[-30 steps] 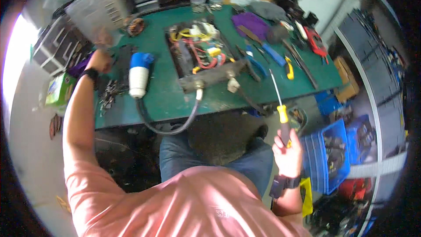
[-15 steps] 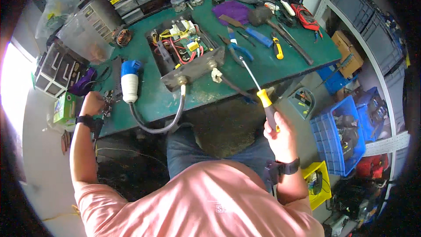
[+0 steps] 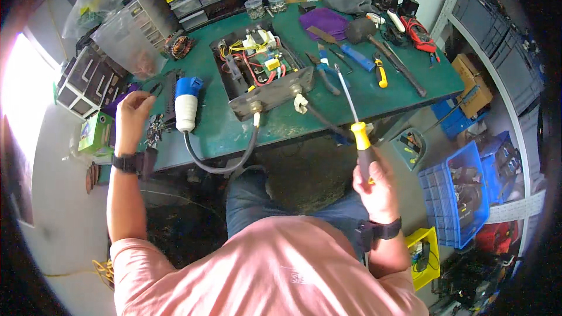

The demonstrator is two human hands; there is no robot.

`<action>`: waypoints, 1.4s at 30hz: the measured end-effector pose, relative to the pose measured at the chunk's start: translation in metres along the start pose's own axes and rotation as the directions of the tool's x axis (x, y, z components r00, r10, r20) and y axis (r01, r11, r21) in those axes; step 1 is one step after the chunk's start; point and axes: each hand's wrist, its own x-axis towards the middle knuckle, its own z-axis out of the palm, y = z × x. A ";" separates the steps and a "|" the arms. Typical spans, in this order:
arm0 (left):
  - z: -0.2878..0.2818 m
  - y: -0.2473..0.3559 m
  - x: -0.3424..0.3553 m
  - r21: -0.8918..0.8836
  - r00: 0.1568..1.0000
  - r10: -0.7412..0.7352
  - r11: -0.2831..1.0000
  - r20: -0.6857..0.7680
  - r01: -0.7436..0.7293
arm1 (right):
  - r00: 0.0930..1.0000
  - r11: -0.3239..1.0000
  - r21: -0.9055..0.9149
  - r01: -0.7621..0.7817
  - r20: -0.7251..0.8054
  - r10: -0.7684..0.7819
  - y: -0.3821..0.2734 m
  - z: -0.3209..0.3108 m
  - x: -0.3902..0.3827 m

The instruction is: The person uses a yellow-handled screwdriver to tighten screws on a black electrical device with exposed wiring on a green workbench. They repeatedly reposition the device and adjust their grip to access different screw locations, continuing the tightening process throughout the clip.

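My right hand [image 3: 377, 190] is closed round the black-and-yellow handle of a screwdriver [image 3: 362, 140]. Its long shaft points up and away over the front of the bench. At the left end of the green bench, my left hand [image 3: 133, 114] has its fingers drawn together in a pinch. What lies between them, if anything, is too small to make out. Beside that hand is a heap of small metal screws or fittings [image 3: 155, 130]. An opened metal housing [image 3: 266, 99] with a circuit board [image 3: 272, 61] and coloured wires stands mid-bench. A cable links it to a blue-and-white plug [image 3: 187, 105].
Pliers [image 3: 328, 76], a blue-handled tool [image 3: 358, 57], a yellow-handled tool [image 3: 380, 73] and a hammer [image 3: 404, 70] lie at the right of the bench [image 3: 293, 131]. Drawer units stand behind and left. Blue crates [image 3: 453, 199] and a yellow bin [image 3: 432, 257] sit on the right.
My left hand has risen from the heap of small metal parts, fingers now pinched. The whole view has shifted slightly, and the screwdriver stays in my right hand.
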 end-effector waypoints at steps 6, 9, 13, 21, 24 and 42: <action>0.101 0.109 -0.105 -0.692 0.750 0.510 0.715 0.421 -0.098 | 0.960 0.980 -0.189 0.069 0.279 -0.014 -0.006 0.075 0.013; 0.126 0.136 -0.130 -0.837 0.743 0.442 0.463 0.503 0.291 | 0.929 0.986 -0.163 0.019 0.367 0.043 0.011 0.106 0.021; 0.129 0.138 -0.129 -0.856 0.842 0.332 0.449 0.425 0.255 | 0.889 0.968 -0.204 0.148 0.456 -0.040 0.036 0.122 0.027; 0.119 0.108 -0.124 -0.892 0.925 0.122 0.337 0.360 0.303 | 0.553 -0.307 -0.762 0.570 0.632 -0.542 -0.006 0.084 0.118; 0.118 0.103 -0.124 -0.856 0.908 0.065 0.370 0.413 0.362 | 0.521 -0.468 -0.703 0.536 0.712 -0.472 -0.004 0.078 0.144; 0.118 0.088 -0.105 -0.849 0.901 -0.013 0.331 0.433 0.412 | 0.435 -0.799 -0.242 0.551 0.900 0.027 -0.011 0.081 0.181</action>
